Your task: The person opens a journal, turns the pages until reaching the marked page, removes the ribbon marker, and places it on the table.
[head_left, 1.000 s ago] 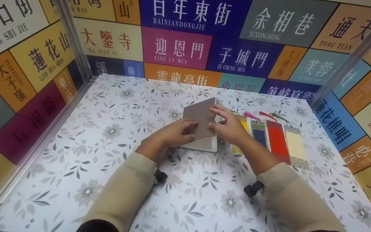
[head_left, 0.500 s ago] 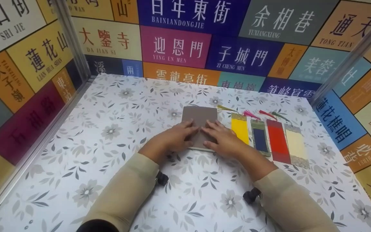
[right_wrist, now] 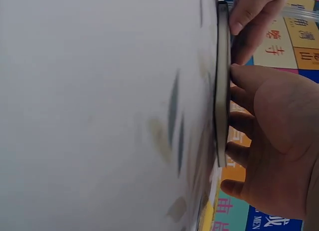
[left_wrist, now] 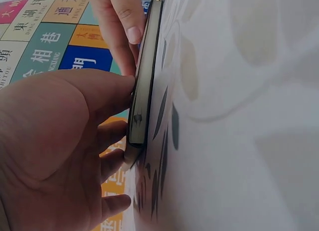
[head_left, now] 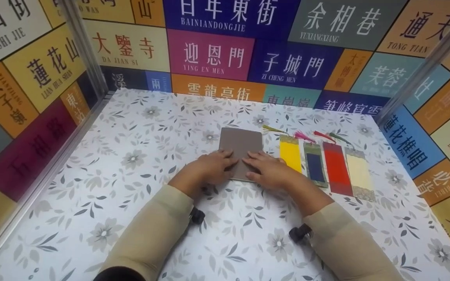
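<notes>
A closed notebook [head_left: 241, 138] with a grey-brown cover lies flat on the table. My left hand [head_left: 214, 168] rests on the left side of its cover, fingers spread and relaxed. On the right side my right hand [head_left: 268, 169] lies the same way, fingertips on the cover. Both thumbs are at the near part of the cover. The left wrist view shows the pale page edge [left_wrist: 142, 86] between dark cover boards. Seen from the right wrist, the closed notebook [right_wrist: 222, 91] stays thin and level beneath the fingertips.
Right of the notebook lie tasselled bookmarks: yellow [head_left: 290, 153], navy and green [head_left: 315, 168], red [head_left: 337, 168] and cream [head_left: 359, 171]. White floral cloth [head_left: 104, 230] covers the table. Printed panels [head_left: 213, 54] wall in the back and sides.
One second ago the notebook's cover stood raised between both hands. It came down shut by half a second ago; since then both hands have stayed on it.
</notes>
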`<state>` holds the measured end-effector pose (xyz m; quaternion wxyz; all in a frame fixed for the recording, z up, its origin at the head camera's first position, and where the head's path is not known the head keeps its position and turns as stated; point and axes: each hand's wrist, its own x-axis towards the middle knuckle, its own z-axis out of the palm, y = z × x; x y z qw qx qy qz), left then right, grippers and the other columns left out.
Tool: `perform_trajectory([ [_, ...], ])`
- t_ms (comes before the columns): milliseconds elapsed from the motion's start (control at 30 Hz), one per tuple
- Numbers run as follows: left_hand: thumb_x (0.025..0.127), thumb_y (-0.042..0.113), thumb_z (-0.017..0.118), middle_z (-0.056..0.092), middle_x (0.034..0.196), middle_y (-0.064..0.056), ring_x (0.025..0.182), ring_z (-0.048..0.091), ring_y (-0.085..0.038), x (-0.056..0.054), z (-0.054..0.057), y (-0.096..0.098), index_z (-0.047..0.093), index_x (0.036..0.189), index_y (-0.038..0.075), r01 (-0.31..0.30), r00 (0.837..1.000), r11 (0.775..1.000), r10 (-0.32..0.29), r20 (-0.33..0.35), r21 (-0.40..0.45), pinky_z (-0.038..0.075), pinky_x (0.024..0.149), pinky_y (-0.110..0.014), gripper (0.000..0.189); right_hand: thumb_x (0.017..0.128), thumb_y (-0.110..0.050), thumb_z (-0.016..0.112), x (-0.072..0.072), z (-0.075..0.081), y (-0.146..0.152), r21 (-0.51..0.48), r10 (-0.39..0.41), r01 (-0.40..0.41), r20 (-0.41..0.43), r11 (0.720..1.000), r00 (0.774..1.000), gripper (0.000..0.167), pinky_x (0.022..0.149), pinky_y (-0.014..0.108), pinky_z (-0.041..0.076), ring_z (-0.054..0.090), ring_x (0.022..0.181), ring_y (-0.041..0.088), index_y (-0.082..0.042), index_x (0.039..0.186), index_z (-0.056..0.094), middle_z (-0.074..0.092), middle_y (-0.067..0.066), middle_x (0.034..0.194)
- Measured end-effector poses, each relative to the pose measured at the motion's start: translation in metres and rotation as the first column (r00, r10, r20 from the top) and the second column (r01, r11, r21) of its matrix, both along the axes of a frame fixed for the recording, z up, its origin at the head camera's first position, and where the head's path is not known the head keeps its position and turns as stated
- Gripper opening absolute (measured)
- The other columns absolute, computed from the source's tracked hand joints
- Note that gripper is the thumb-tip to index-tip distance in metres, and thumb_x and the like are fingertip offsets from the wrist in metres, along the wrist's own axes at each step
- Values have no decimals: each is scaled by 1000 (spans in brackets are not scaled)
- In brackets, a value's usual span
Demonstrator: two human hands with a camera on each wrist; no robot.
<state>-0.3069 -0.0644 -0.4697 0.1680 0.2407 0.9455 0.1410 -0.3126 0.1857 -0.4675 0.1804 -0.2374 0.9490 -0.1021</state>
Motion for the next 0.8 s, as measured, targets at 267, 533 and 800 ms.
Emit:
perform_trajectory([
  [267, 108, 48, 54, 18, 182, 8, 169, 17, -30, 2, 5, 1, 35, 167, 38, -47, 997, 999, 48, 62, -11, 23, 135, -61, 62, 105, -56, 59, 2, 6, -5, 7, -54, 54, 51, 999, 997, 65, 135, 70, 10, 14, 170, 27, -47, 165, 35, 22, -15, 180],
  [533, 109, 42, 57, 21, 181, 7, 168, 21, -32, 2, 12, -2, 37, 167, 36, -57, 994, 998, 58, 91, -15, 25, 135, -61, 62, 105, -50, 61, 5, 8, -9, -31, -48, 49, 36, 998, 998, 65, 132, 74, 13, 20, 169, 31, -41, 165, 38, 25, -9, 180],
  [800, 107, 41, 61, 26, 180, 4, 166, 28, -33, 1, 5, -9, 42, 165, 34, -45, 998, 997, 43, 35, 57, 27, 135, -56, 62, 105, -52, 62, 2, -1, -4, -121, -72, 75, 33, 990, 997, 63, 135, 67, 16, 21, 169, 29, -43, 164, 41, 27, -12, 179],
])
